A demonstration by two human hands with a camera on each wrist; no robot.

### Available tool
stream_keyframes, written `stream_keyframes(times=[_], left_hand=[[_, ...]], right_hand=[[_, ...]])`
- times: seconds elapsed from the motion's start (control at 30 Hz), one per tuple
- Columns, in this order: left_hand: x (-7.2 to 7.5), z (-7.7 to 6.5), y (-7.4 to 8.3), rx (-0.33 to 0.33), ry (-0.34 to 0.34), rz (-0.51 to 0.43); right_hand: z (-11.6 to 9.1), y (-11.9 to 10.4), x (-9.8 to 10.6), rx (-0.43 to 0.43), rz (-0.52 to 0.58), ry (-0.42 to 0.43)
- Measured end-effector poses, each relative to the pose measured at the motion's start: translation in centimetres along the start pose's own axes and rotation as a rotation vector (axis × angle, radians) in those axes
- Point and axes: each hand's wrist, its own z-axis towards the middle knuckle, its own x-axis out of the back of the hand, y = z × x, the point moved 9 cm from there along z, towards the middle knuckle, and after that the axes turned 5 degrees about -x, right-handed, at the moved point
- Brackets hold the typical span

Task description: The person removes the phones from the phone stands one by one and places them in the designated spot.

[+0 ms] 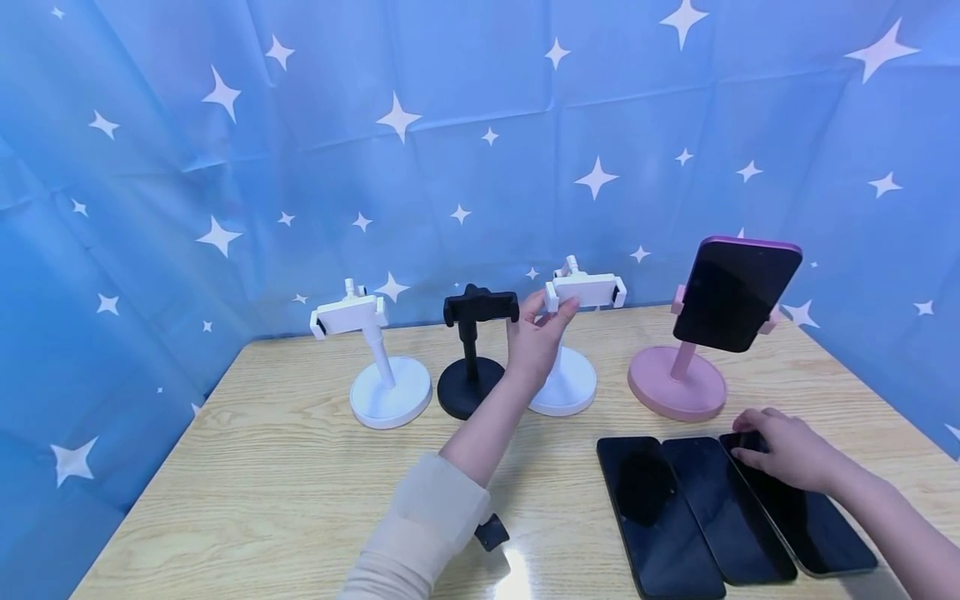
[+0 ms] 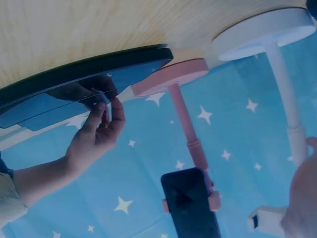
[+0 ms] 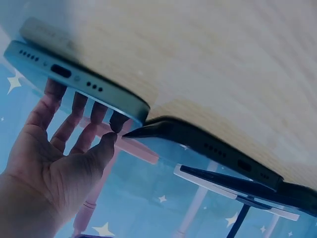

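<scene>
My left hand (image 1: 534, 346) grips the left end of the clamp of a white phone stand (image 1: 588, 291), thumb in front and fingers partly hidden behind. In the left wrist view only part of this hand (image 2: 303, 198) shows at the right edge. My right hand (image 1: 787, 450) is over the far end of the rightmost black smartphone (image 1: 817, 525), its fingers spread and fingertips at the screen and left edge. The right wrist view shows this hand (image 3: 59, 158) against the phone's screen side (image 3: 79, 79). The phone lies flat on the table.
Two more black smartphones (image 1: 660, 525) (image 1: 731, 517) lie to its left. Behind them a pink stand (image 1: 678, 383) holds a purple-edged phone (image 1: 738, 293). Another white stand (image 1: 390, 392) and a black stand (image 1: 469, 346) are on the left. A small black object (image 1: 492, 532) lies beside the left sleeve.
</scene>
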Motion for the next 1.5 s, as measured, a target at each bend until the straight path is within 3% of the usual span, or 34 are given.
stream_keyframes(times=[0.13,0.27,0.4,0.53,0.63,0.8,1.07,1.33,1.5], left_hand=[[-0.1,-0.9,0.0,0.008,0.062,0.017],[-0.9,-1.8,-0.2,0.06,0.081,0.007],[-2.6,-2.8,-1.0,0.153,0.003,-0.009],[-4.8,-3.7,-1.8,0.246,-0.111,-0.02],[-6.1,-4.1,-2.0,0.276,-0.151,-0.033],[-7.7,-4.2,-1.9,0.261,-0.17,-0.049],[-9.5,-4.0,-1.0,0.229,-0.196,0.022],[-10.4,-3.0,-0.7,0.189,-0.169,0.052],[-11.0,-2.4,-0.6,0.153,-0.182,0.063]], right_hand=[[-0.6,-0.9,0.3,0.036,-0.008,-0.007],[-1.1,-2.2,0.8,0.068,-0.011,0.007],[-1.2,-3.4,1.3,0.037,0.079,-0.023],[-1.3,-4.3,2.0,-0.024,0.26,-0.082],[-1.4,-4.7,2.4,-0.072,0.412,-0.116],[-1.7,-5.3,3.3,-0.136,0.559,-0.084],[-1.5,-6.6,5.4,-0.154,0.593,0.02],[-1.1,-5.2,6.8,-0.23,0.749,0.062],[-0.8,-4.3,8.3,-0.26,0.749,0.14]])
